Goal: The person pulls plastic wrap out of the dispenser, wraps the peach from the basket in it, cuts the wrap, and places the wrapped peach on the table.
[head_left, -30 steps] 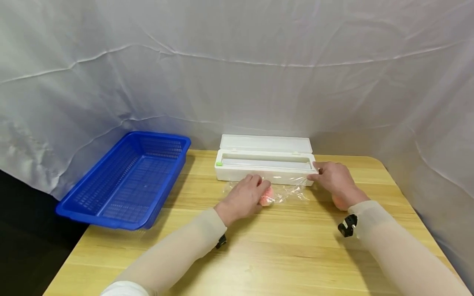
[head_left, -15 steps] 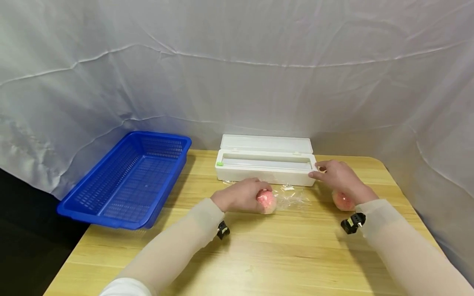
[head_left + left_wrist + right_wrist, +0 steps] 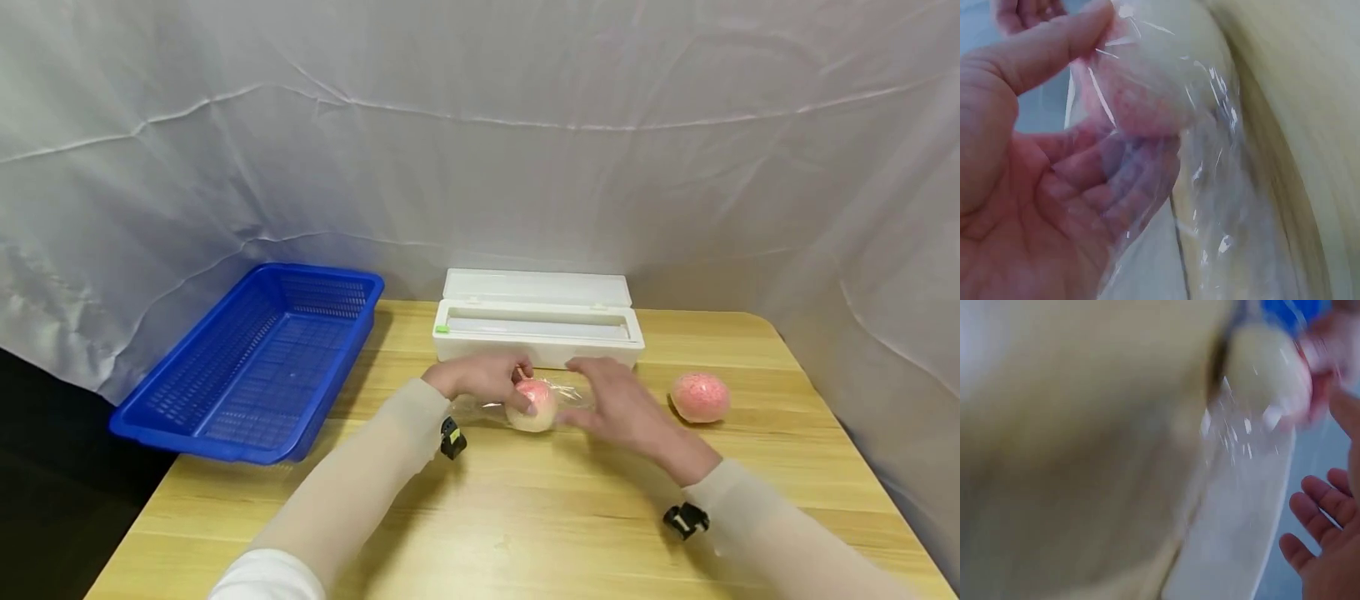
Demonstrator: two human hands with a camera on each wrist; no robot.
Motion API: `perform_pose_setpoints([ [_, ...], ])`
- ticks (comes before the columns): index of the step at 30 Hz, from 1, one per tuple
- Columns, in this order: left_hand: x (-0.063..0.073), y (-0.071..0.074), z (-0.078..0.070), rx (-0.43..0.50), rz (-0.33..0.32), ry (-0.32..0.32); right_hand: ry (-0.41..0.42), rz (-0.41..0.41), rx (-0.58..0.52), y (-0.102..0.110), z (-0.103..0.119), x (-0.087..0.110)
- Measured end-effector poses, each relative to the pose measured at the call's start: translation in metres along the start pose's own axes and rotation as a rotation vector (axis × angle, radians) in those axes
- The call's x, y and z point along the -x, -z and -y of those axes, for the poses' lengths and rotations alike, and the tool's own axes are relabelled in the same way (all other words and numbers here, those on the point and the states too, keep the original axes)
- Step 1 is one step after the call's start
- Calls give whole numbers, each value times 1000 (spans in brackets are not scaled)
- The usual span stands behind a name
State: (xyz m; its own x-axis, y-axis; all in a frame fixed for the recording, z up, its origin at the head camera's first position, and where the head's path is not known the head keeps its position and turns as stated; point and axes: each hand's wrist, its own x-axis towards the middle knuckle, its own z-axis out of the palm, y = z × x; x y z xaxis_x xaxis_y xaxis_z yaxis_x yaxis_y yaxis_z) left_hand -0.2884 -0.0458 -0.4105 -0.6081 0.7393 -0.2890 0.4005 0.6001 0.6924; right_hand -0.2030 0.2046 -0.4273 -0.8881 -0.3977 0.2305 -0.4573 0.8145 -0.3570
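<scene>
A pink and cream peach stands in front of the white cling film box, low over the table. My left hand holds it from the left. In the left wrist view, thumb and curled fingers grip the peach through clear cling film, which trails off it in loose folds. My right hand is just right of the peach, thumb and fingers spread, holding nothing. In the right wrist view, the peach shows shiny creases of film over it, the right fingertips apart from it.
On the wooden table, a second peach with film over it rests at the right. A blue plastic basket stands at the left. The box's raised lid leans back near the grey curtain.
My right hand has left the box's right end and moved left to the held peach, uncovering the second peach. The left hand has turned the peach, and film now lies across it.
</scene>
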Motion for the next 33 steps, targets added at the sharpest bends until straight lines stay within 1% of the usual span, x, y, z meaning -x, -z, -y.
perform_pose_setpoints([
  [2, -1, 2, 4, 40, 18, 8, 98, 8, 21, -15, 7, 2],
  [4, -2, 2, 7, 74, 53, 18, 192, 4, 57, -27, 12, 1],
  [5, -2, 2, 10, 98, 72, 21, 229, -3, 72, -32, 14, 0],
  [7, -2, 2, 13, 124, 97, 27, 274, -20, 94, -39, 15, -1],
  [9, -2, 1, 15, 150, 111, 22, 273, -20, 97, -41, 16, -4],
  [11, -1, 2, 16, 158, 113, 17, 253, -5, 80, -40, 16, -6],
  [14, 1, 2, 16, 155, 111, 22, 214, 50, 55, -36, 16, -11],
  [15, 3, 3, 16, 137, 100, 24, 203, 68, 50, -35, 15, -13],
  [16, 4, 3, 16, 120, 80, 27, 196, 83, 47, -34, 15, -15],
  [18, 9, 5, 18, 85, 17, 35, 181, 106, 46, -32, 14, -18],
  [21, 19, 7, 23, 52, -110, 53, 166, 123, 47, -31, 13, -24],
  [22, 23, 8, 25, 54, -156, 63, 161, 128, 48, -31, 13, -26],
  [25, 35, 11, 32, 38, -293, 109, 137, 139, 59, -31, 12, -28],
  [27, 44, 12, 36, 27, -385, 167, 115, 149, 67, -31, 13, -28],
  [29, 55, 13, 40, 24, -468, 254, 104, 155, 74, -32, 13, -27],
  [30, 60, 12, 41, 25, -498, 300, 102, 156, 80, -32, 13, -27],
  [31, 65, 12, 43, 33, -512, 342, 104, 154, 83, -33, 14, -27],
  [33, 74, 9, 46, 71, -502, 407, 103, 149, 86, -34, 13, -26],
])
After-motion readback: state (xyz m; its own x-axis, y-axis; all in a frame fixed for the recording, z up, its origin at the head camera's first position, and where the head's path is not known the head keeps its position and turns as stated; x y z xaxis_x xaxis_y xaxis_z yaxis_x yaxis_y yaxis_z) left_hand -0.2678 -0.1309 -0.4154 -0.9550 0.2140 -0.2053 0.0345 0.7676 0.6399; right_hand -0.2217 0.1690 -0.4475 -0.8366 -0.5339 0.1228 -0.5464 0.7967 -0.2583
